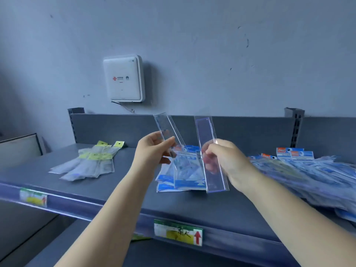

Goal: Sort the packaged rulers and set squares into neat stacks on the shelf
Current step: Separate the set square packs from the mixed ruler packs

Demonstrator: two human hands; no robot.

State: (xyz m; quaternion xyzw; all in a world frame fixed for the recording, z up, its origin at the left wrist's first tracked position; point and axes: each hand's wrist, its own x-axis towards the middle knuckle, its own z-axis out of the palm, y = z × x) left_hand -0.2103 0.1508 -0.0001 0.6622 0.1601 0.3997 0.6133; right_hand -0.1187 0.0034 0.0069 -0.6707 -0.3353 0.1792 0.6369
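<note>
I am gripping clear sleeved rulers (167,135) in my left hand (154,149) and a purple-tinted ruler (209,151) in my right hand (223,160), above the grey shelf (134,193); probably merging them next, edges aligned.

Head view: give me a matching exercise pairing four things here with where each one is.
Things:
1. yellow-tagged packets
2. white wall box
3. purple-tinted ruler
4. red-arrow label

Places:
A. on the shelf's front edge
B. held in the right hand
C. lying on the shelf, left of both hands
D. mounted on the wall above the shelf

Pairs: 1-C, 2-D, 3-B, 4-A
</note>
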